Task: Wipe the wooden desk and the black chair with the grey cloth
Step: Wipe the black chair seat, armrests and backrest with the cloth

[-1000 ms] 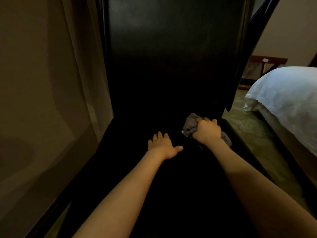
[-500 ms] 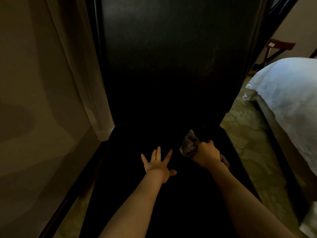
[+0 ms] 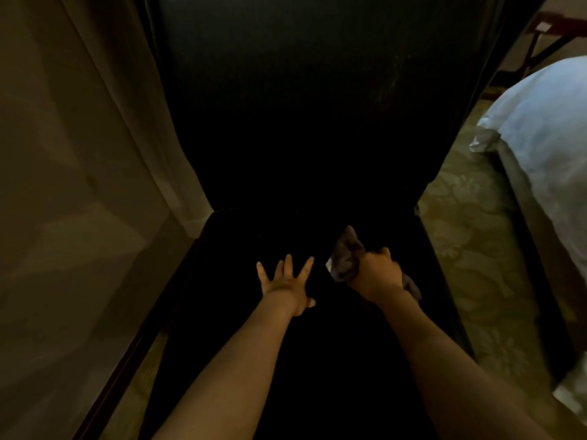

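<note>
The right hand (image 3: 376,273) grips the bunched grey cloth (image 3: 344,255) against the black chair (image 3: 286,138) seat, near the backrest. Just beside it, the left hand (image 3: 287,285) lies flat on the seat, fingers spread.

Backrest of black chair (image 3: 301,90): leather-like, smooth, faint sheen; pale scuff specks toward upper right. Seat: matt, near black, texture not discernible.
At chair seat, grey cloth (image 3: 344,255): soft textile, matt, crumpled.
Left of chair, curtain (image 3: 136,128): thin pale fabric, matt, hanging in folds.
Further left of chair, wall (image 3: 47,217): smooth, matt.
Right of chair, carpet (image 3: 476,255): textile, matt, floral pattern.
Right of chair, bed cover (image 3: 546,122): white cloth, smooth, soft creases.
Behind chair at right, rack (image 3: 549,23): dark wood, low gloss.
</note>
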`<action>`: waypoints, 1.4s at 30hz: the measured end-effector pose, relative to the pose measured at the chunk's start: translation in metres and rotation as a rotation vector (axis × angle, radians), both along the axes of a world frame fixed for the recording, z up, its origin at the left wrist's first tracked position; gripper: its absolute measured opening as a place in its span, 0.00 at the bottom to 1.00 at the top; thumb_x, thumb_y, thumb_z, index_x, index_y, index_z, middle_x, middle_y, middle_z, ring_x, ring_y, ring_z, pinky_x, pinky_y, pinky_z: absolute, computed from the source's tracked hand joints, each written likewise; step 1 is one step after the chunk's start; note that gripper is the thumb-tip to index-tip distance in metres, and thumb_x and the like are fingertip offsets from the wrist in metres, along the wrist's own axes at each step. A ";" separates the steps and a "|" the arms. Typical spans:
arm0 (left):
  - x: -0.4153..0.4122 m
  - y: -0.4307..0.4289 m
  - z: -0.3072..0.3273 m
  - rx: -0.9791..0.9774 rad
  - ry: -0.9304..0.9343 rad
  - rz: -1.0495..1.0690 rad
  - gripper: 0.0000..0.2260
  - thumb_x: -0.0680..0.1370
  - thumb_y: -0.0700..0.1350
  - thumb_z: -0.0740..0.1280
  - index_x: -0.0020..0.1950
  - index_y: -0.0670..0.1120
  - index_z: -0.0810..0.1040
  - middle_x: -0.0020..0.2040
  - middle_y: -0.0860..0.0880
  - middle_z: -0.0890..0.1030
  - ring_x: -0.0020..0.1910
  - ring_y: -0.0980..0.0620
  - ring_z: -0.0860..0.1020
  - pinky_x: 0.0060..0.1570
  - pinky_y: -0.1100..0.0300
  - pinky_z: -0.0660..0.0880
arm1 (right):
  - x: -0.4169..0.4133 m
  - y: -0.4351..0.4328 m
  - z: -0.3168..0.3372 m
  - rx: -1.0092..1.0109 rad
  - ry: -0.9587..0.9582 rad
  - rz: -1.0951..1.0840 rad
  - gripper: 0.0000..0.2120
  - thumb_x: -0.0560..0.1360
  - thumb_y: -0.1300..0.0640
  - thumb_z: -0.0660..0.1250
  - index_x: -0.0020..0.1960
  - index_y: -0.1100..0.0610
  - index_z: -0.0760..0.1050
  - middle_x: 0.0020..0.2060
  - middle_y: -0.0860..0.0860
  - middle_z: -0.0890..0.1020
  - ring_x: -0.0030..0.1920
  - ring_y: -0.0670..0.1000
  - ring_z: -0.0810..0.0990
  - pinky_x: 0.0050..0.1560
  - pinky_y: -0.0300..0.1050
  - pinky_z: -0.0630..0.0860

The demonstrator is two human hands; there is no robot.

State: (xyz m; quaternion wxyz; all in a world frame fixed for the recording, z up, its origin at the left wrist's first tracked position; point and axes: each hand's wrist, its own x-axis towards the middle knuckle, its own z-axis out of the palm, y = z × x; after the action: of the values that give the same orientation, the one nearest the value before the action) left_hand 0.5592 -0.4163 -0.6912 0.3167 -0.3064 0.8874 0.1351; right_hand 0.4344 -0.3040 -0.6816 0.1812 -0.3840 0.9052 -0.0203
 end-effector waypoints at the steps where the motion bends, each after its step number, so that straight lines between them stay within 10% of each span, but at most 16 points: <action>1: -0.002 0.001 0.005 0.018 0.045 0.050 0.34 0.80 0.55 0.58 0.76 0.57 0.37 0.78 0.44 0.43 0.77 0.45 0.45 0.68 0.34 0.37 | 0.000 0.002 0.000 0.010 -0.022 0.014 0.20 0.78 0.50 0.61 0.68 0.52 0.67 0.60 0.56 0.75 0.65 0.60 0.64 0.57 0.49 0.69; 7: -0.020 -0.019 0.074 0.140 0.450 0.408 0.13 0.76 0.39 0.65 0.59 0.50 0.79 0.56 0.46 0.80 0.58 0.46 0.77 0.63 0.46 0.70 | -0.013 0.019 0.051 -0.018 -0.083 0.179 0.23 0.78 0.47 0.58 0.71 0.52 0.65 0.66 0.54 0.71 0.68 0.59 0.62 0.63 0.48 0.63; 11: -0.052 -0.020 0.127 0.131 0.607 0.413 0.24 0.76 0.34 0.62 0.70 0.51 0.67 0.60 0.48 0.77 0.56 0.48 0.77 0.56 0.51 0.76 | -0.035 0.017 0.091 -0.289 0.031 0.181 0.33 0.68 0.42 0.46 0.64 0.56 0.74 0.61 0.56 0.77 0.60 0.65 0.71 0.56 0.56 0.67; 20: -0.122 0.005 0.235 0.121 0.673 0.591 0.27 0.74 0.37 0.63 0.71 0.50 0.63 0.67 0.43 0.66 0.63 0.45 0.71 0.63 0.47 0.70 | -0.120 0.024 0.216 -0.360 0.169 0.353 0.21 0.66 0.54 0.61 0.56 0.59 0.79 0.51 0.57 0.81 0.45 0.64 0.78 0.46 0.59 0.74; 25: -0.139 0.008 0.301 0.127 0.675 0.564 0.25 0.77 0.38 0.62 0.73 0.49 0.60 0.69 0.43 0.63 0.62 0.45 0.71 0.61 0.50 0.72 | -0.146 0.012 0.291 -0.380 0.271 0.461 0.23 0.76 0.56 0.60 0.70 0.53 0.66 0.68 0.51 0.68 0.62 0.57 0.65 0.64 0.52 0.60; 42: -0.143 -0.045 0.409 0.043 0.781 0.666 0.24 0.79 0.39 0.61 0.74 0.47 0.60 0.72 0.44 0.63 0.67 0.45 0.69 0.64 0.50 0.71 | -0.171 -0.093 0.430 -0.447 0.563 0.462 0.23 0.74 0.60 0.64 0.68 0.55 0.68 0.65 0.55 0.71 0.64 0.60 0.66 0.66 0.56 0.59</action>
State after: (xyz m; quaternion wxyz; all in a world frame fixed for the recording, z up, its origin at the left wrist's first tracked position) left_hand 0.4159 -0.4608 -0.2824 -0.0922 -0.4926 0.7907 0.3515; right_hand 0.2631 -0.3974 -0.2518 -0.1608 -0.5971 0.7828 -0.0693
